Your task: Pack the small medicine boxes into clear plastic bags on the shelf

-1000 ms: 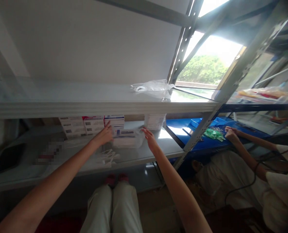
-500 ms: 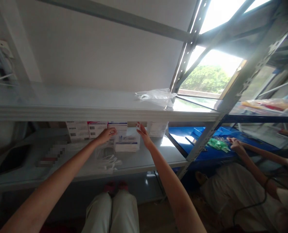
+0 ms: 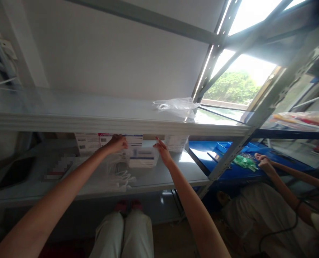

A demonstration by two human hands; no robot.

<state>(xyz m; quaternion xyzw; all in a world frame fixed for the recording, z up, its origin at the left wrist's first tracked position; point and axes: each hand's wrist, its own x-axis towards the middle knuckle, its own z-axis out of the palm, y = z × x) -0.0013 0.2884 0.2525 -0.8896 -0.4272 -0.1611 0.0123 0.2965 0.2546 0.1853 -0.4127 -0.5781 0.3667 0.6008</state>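
My left hand (image 3: 117,143) is closed, knuckles up, in front of a row of upright white cartons (image 3: 87,144) on the lower shelf; what its fingers hold, if anything, is hidden. One carton (image 3: 103,139) beside it has a magenta top band, and another (image 3: 135,140) carries a blue stripe. Between my hands lies a low stack of white-and-blue cartons (image 3: 141,162). My right hand (image 3: 162,149) reaches past the right end of this stack, fingers stretched out and slightly apart, with nothing visible in them. A clear plastic bag (image 3: 118,175) rests below my left hand.
The upper shelf edge (image 3: 116,124) hangs just above my hands. A white printed pack (image 3: 177,143) stands right of them. A dark flat object (image 3: 16,172) lies at left. Beyond the metal post (image 3: 230,152), another person's hands (image 3: 265,163) work near a green bundle (image 3: 245,163).
My left hand has moved up slightly toward the shelf edge and curled its fingers more. My right hand has shifted a little right and down. The view has turned slightly.
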